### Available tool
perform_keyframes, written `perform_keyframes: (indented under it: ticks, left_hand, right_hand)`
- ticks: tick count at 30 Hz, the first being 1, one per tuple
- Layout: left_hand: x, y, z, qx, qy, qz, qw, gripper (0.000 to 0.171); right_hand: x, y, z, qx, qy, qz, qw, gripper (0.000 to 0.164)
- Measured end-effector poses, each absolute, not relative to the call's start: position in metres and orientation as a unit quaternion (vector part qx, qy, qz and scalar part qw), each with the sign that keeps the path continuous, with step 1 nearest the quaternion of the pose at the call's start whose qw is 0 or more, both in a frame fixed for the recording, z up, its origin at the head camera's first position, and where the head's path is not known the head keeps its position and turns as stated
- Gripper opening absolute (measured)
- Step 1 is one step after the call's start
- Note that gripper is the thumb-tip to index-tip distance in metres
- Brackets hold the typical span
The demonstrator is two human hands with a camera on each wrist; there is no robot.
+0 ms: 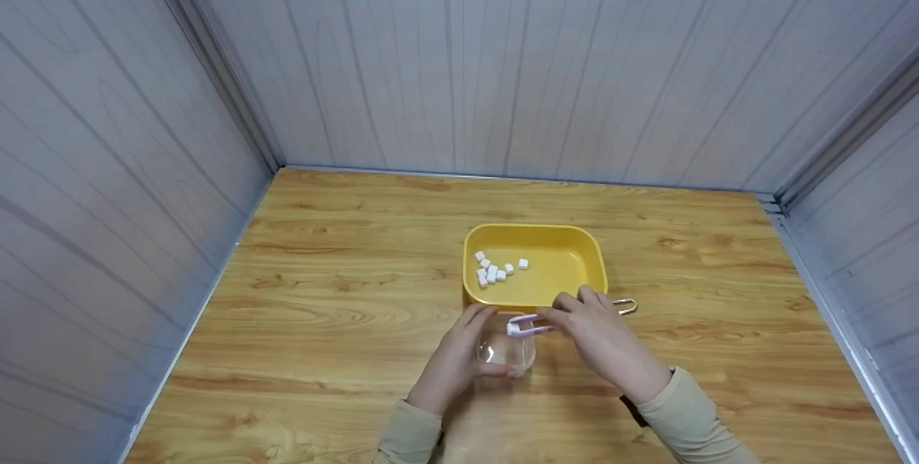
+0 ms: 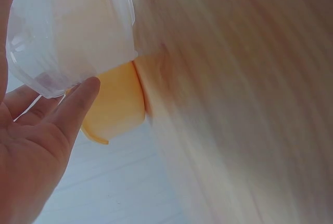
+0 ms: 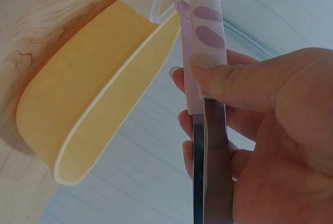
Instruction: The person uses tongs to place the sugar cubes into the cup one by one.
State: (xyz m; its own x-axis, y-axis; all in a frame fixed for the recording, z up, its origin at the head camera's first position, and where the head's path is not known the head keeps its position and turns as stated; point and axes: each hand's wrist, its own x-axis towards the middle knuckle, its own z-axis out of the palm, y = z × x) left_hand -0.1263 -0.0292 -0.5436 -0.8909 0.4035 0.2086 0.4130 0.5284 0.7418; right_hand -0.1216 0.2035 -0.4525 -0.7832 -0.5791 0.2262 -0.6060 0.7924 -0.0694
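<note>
My left hand (image 1: 452, 355) grips a small clear plastic container (image 1: 507, 354), thumb on the near side and fingers on the far side. My right hand (image 1: 602, 335) pinches a pair of small tongs (image 3: 208, 41), with pale pink, spotted tips and metal arms. A white cube (image 1: 513, 329) sits between the tong tips, over the container's opening in the head view. Just beyond the container stands a yellow tub (image 1: 556, 271), where several white cubes (image 1: 492, 272) lie mostly on the left side.
The wood-grain table (image 1: 344, 320) carries all of this. Pale panelled walls (image 1: 474, 69) rise at its back, left and right edges. In the left wrist view, the side of the yellow tub (image 2: 119, 101) shows close behind the container.
</note>
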Motion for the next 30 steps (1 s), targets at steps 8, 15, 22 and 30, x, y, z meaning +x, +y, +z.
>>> perform_keyframes:
  ticks: [8,15,22,30]
  left_hand:
    - [-0.127,-0.029,-0.544,-0.235,-0.870,-0.434,0.004,0.096]
    - [-0.126,-0.030,-0.544,-0.234,-0.871,-0.431,0.004,0.096]
    - [-0.127,-0.030,-0.545,-0.242,-0.874,-0.421,0.018,0.096]
    - [-0.126,-0.030,-0.545,-0.235,-0.873,-0.427,0.015,0.097]
  right_hand:
    - [-0.121,0.205,-0.458,0.318,-0.939,0.080,0.106,0.039]
    - [-0.121,0.206,-0.460,0.312,-0.943,0.080,0.090,0.037]
    - [-0.119,0.207,-0.462,0.308,-0.945,0.067,0.089,0.040]
    - [-0.119,0.208,-0.464,0.311,-0.944,0.062,0.094,0.041]
